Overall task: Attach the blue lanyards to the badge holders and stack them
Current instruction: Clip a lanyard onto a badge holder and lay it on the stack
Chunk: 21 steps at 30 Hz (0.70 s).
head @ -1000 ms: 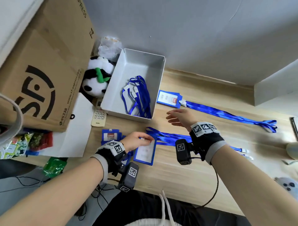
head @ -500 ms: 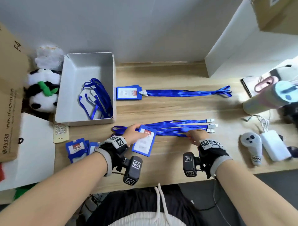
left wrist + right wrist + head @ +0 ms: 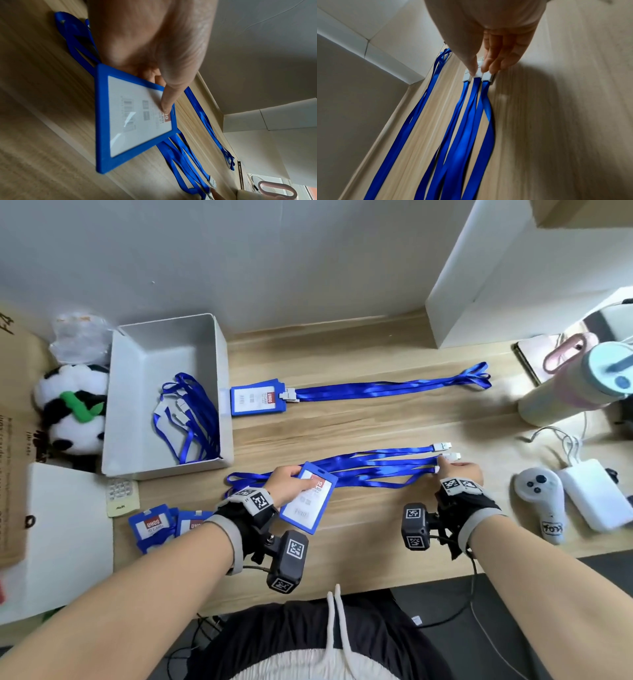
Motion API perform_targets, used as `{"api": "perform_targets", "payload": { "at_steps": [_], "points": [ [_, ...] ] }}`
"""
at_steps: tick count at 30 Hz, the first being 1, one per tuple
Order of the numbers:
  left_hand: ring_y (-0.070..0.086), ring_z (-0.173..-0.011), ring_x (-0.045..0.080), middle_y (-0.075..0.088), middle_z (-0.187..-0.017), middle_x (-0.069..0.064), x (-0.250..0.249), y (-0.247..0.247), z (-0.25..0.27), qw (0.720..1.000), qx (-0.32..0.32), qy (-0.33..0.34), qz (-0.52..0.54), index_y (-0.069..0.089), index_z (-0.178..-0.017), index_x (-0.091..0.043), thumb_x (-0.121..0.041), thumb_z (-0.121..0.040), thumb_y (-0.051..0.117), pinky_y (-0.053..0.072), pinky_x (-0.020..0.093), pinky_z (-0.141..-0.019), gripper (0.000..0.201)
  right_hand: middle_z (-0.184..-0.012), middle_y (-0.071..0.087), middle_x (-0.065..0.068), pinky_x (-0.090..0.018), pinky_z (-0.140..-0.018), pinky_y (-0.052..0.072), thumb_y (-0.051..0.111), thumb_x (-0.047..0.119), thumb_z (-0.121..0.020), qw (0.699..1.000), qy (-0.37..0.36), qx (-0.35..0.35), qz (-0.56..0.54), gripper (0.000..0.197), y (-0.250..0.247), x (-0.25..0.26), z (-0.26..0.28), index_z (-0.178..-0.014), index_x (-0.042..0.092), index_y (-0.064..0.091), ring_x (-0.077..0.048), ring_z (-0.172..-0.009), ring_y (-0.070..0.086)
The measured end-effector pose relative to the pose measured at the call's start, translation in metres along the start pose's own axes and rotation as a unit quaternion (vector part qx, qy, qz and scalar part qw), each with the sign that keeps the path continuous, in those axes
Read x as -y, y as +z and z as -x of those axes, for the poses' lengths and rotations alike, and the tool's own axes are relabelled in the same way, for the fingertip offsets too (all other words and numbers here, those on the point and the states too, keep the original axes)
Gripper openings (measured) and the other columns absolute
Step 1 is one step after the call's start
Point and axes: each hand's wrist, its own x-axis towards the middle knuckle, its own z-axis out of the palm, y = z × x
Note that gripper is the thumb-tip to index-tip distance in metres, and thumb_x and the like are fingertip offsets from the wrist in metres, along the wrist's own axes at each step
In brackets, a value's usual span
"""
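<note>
Left hand (image 3: 286, 486) pinches the badge holder (image 3: 305, 505), long axis pointing away from them, slot end farthest. Lanyards (image 3: 376, 470) run left-right, and the right hand (image 3: 460, 472) has straight fingers touching their clips (image 3: 452, 456).

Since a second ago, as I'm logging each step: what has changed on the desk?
The right hand moved right along the loose lanyards to their white clips and now touches them. The left hand still holds the badge holder; the assembled badge stays put.

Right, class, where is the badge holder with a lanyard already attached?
Head view: the badge holder lies left of centre, beside the grey box's right wall, its lanyard running rightward.
</note>
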Motion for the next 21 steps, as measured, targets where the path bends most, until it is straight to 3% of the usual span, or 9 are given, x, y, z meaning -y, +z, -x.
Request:
{"api": "perform_targets", "payload": {
  "at_steps": [4, 7, 9, 11, 13, 14, 16, 18, 21],
  "points": [
    [0.064, -0.092, 0.029, 0.067, -0.106, 0.016, -0.004, 0.002, -0.002, 1.0, -0.005, -0.006, 0.004, 0.062, -0.101, -0.01, -0.012, -0.086, 0.065, 0.052, 0.044, -0.09, 0.016, -0.086, 0.061, -0.015, -0.035, -0.079, 0.045, 0.06, 0.025, -0.084, 1.0, -0.004, 0.002, 0.014, 0.022, 0.0, 0.007, -0.001, -0.09, 0.005, 0.067, -0.034, -0.087, 0.059],
    [0.064, -0.092, 0.029, 0.066, -0.103, 0.013, -0.007, 0.004, -0.003, 1.0, -0.003, -0.01, 0.01, 0.061, -0.1, -0.011, -0.011, -0.086, 0.064, 0.052, 0.043, -0.09, 0.014, -0.104, 0.067, -0.017, -0.034, -0.085, 0.045, 0.058, 0.023, -0.084, 1.0, -0.013, -0.014, -0.006, 0.026, -0.002, 0.012, 0.006, -0.102, 0.007, 0.067, -0.035, -0.101, 0.061],
    [0.064, -0.092, 0.029, 0.066, -0.102, 0.013, -0.009, 0.005, -0.003, 1.0, -0.003, -0.01, 0.017, 0.062, -0.094, -0.013, -0.012, -0.086, 0.065, 0.051, 0.043, -0.09, 0.008, -0.108, 0.066, -0.016, -0.033, -0.086, 0.044, 0.058, 0.025, -0.084, 0.999, -0.025, -0.012, -0.038, 0.028, 0.0, 0.017, 0.015, -0.104, 0.008, 0.066, -0.034, -0.103, 0.06],
    [0.063, -0.092, 0.03, 0.066, -0.104, 0.014, -0.012, 0.005, -0.003, 1.0, 0.0, -0.009, 0.026, 0.061, -0.093, -0.014, -0.013, -0.087, 0.064, 0.051, 0.044, -0.09, 0.006, -0.1, 0.068, -0.016, -0.034, -0.083, 0.048, 0.06, 0.029, -0.077, 0.993, -0.06, 0.031, -0.092, 0.026, 0.004, 0.024, 0.023, -0.092, 0.009, 0.064, -0.034, -0.095, 0.063],
    [0.062, -0.091, 0.03, 0.065, -0.105, 0.016, -0.016, 0.007, -0.003, 0.999, -0.002, -0.003, 0.038, 0.059, -0.105, -0.011, -0.012, -0.088, 0.062, 0.05, 0.043, -0.089, 0.017, -0.078, 0.071, -0.009, -0.02, -0.061, 0.054, 0.063, 0.018, -0.077, 0.972, -0.099, 0.112, -0.181, 0.011, 0.007, 0.03, 0.031, -0.075, 0.014, 0.053, -0.019, -0.067, 0.067],
    [0.062, -0.09, 0.03, 0.065, -0.105, 0.016, -0.018, 0.008, -0.003, 0.999, -0.01, 0.002, 0.045, 0.057, -0.112, -0.01, -0.012, -0.088, 0.062, 0.05, 0.044, -0.088, 0.024, -0.068, 0.071, -0.004, -0.013, -0.054, 0.051, 0.063, 0.009, -0.082, 0.957, -0.12, 0.15, -0.215, 0.018, 0.008, 0.033, 0.034, -0.073, 0.015, 0.048, -0.009, -0.056, 0.064],
    [0.062, -0.089, 0.03, 0.064, -0.107, 0.016, -0.022, 0.008, -0.001, 0.997, -0.033, 0.015, 0.064, 0.047, -0.125, -0.013, -0.012, -0.087, 0.064, 0.051, 0.046, -0.089, 0.042, -0.068, 0.069, -0.001, -0.011, -0.055, 0.05, 0.06, 0.007, -0.088, 0.933, -0.17, 0.22, -0.228, 0.019, 0.009, 0.045, 0.047, -0.076, 0.017, 0.05, 0.0, -0.054, 0.064],
    [0.063, -0.088, 0.031, 0.063, -0.114, 0.016, -0.024, 0.004, 0.003, 0.995, -0.047, 0.038, 0.078, 0.039, -0.133, -0.02, -0.012, -0.087, 0.063, 0.053, 0.049, -0.087, 0.053, -0.072, 0.066, -0.003, -0.014, -0.059, 0.049, 0.059, 0.014, -0.091, 0.911, -0.234, 0.274, -0.202, 0.01, 0.007, 0.059, 0.064, -0.081, 0.016, 0.058, -0.003, -0.056, 0.062],
    [0.063, -0.079, 0.027, 0.06, -0.118, 0.01, -0.027, -0.006, 0.011, 0.992, -0.045, 0.093, 0.074, 0.044, -0.127, -0.025, -0.008, -0.09, 0.058, 0.054, 0.041, -0.071, 0.044, -0.065, 0.052, -0.001, -0.017, -0.057, 0.04, 0.055, 0.015, -0.093, 0.877, -0.289, 0.339, -0.177, 0.01, 0.006, 0.078, 0.086, -0.085, 0.012, 0.061, -0.009, -0.051, 0.045]
  ]
}}
